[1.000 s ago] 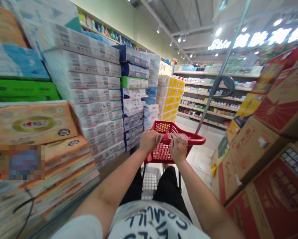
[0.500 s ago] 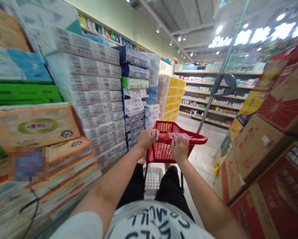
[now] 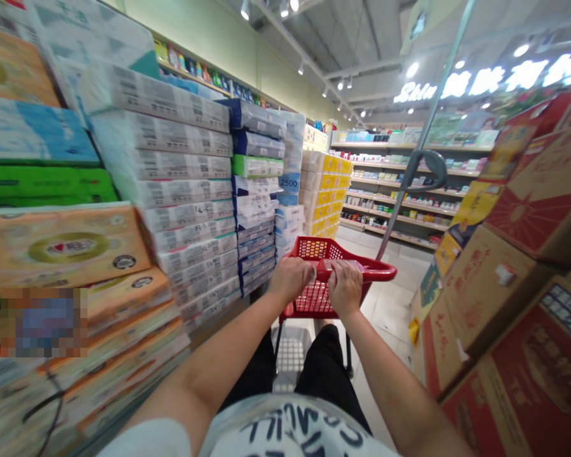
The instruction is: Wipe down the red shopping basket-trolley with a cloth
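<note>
Supermarket aisle, narrow, with goods stacked high on both sides and shelving across the far end under a lit sign. A red shopping cart (image 3: 335, 270) stands straight ahead of the person, just beyond the body, its basket stretching away toward the far shelves. Its handle bar (image 3: 361, 269) runs left to right, across the line of the aisle, so the cart's long axis points down the open lane.

Both hands sit side by side on that bar. The left hand (image 3: 292, 278) is curled over the left part of it, fingers wrapped down the far side, and something small and pale shows at its fingertips, too small to name. The right hand (image 3: 345, 287) is closed over the middle of the bar, touching or almost touching the left. Neither hand is clearly nearer; both arms reach forward about equally.

On the left, tissue packs (image 3: 171, 184) rise in tall columns close beside the cart, with orange and green packs nearer the camera. On the right, red cardboard boxes (image 3: 518, 254) lean in just as close, and a grey slanted pole (image 3: 421, 146) with a curved hook stands ahead on that side. Open room lies only along the tiled floor (image 3: 390, 304) ahead and to the right of the basket, between the stacks, leading to the far shelves (image 3: 399, 203)
</note>
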A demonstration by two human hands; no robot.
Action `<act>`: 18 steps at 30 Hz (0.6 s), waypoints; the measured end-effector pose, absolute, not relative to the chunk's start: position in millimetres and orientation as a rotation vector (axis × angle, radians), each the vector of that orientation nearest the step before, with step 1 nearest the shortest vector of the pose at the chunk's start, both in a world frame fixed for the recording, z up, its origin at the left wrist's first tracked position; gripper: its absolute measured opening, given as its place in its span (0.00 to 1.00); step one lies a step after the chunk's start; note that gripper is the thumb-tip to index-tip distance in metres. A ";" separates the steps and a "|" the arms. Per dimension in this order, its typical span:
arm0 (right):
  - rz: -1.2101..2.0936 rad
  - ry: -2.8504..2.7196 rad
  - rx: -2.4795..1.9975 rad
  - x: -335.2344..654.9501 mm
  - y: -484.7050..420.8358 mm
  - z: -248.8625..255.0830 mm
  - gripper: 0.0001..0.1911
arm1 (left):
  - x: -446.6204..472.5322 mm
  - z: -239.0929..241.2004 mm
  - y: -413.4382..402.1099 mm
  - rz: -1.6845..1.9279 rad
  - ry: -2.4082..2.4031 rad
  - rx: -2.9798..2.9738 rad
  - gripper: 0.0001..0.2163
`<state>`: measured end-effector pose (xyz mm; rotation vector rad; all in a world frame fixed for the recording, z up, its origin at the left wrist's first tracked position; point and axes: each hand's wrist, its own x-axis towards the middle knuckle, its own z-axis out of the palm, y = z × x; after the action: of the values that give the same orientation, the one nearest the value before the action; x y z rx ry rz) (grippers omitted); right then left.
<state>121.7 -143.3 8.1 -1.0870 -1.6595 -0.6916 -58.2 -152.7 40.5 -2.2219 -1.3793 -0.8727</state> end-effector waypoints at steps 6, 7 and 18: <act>-0.718 -1.661 -1.077 124.0 -140.8 5.7 0.15 | -53.4 79.1 -140.8 -0.838 -1.508 -2.439 0.12; -0.720 -1.661 -1.073 124.8 -140.1 4.9 0.15 | -53.9 78.3 -141.0 -0.859 -1.449 -2.462 0.10; -0.687 -1.670 -1.081 124.8 -140.1 5.5 0.15 | -35.5 48.9 -160.1 -0.877 -1.369 -2.220 0.21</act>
<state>124.8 -140.1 5.5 -1.0808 -1.6699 -0.6874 -35.5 -160.1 48.9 -2.2195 -1.3689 -0.8766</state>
